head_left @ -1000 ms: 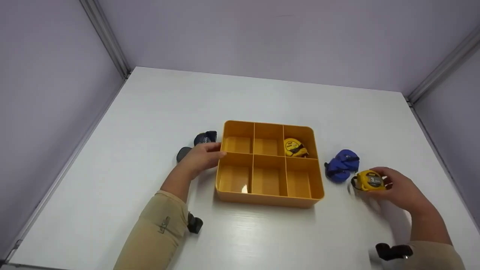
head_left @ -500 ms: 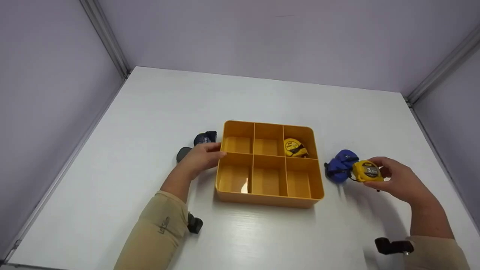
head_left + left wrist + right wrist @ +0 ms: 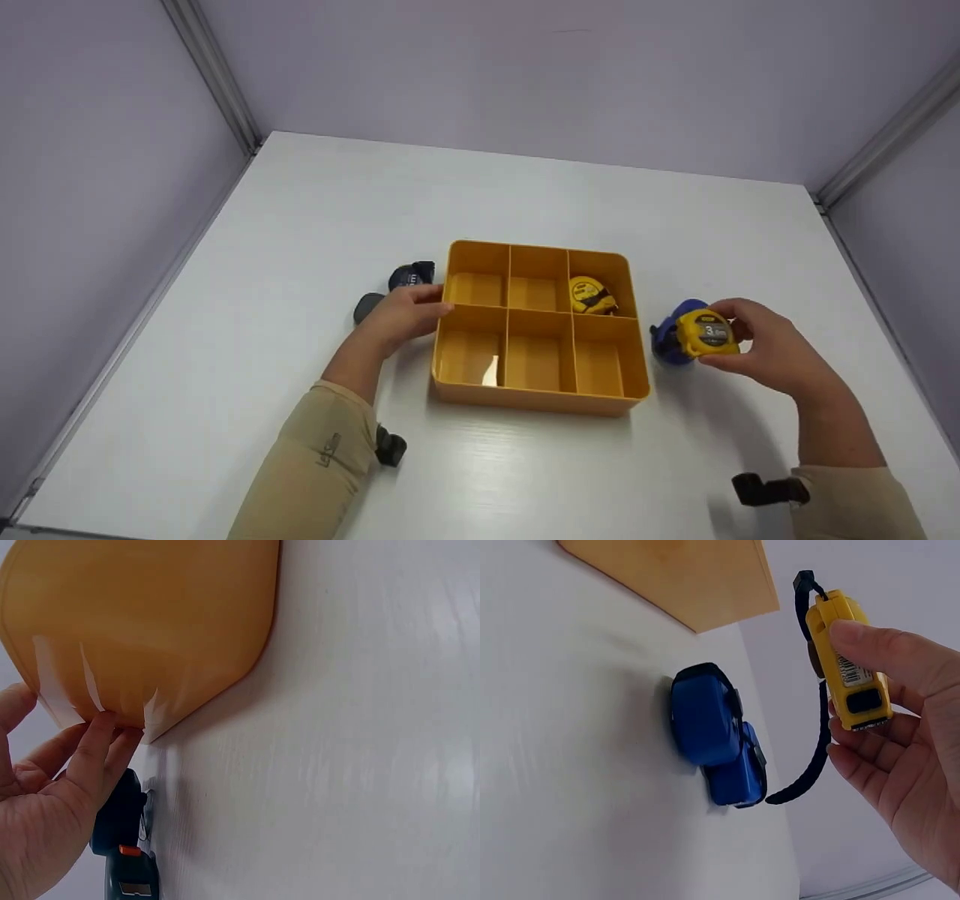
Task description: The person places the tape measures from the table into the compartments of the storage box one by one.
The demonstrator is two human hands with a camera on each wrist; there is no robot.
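Beside the orange tray (image 3: 634, 390), right hand (image 3: 772, 352) pinching a yellow tape measure (image 3: 706, 333) (black strap dangling), left hand (image 3: 401, 315) flat-fingered against tray wall

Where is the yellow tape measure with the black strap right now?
In the head view, the right hand holds the yellow tape measure off the table, right of the orange tray, above the blue tape measures.

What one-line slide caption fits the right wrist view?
Right hand holds a yellow tape measure above two blue tape measures on the white table.
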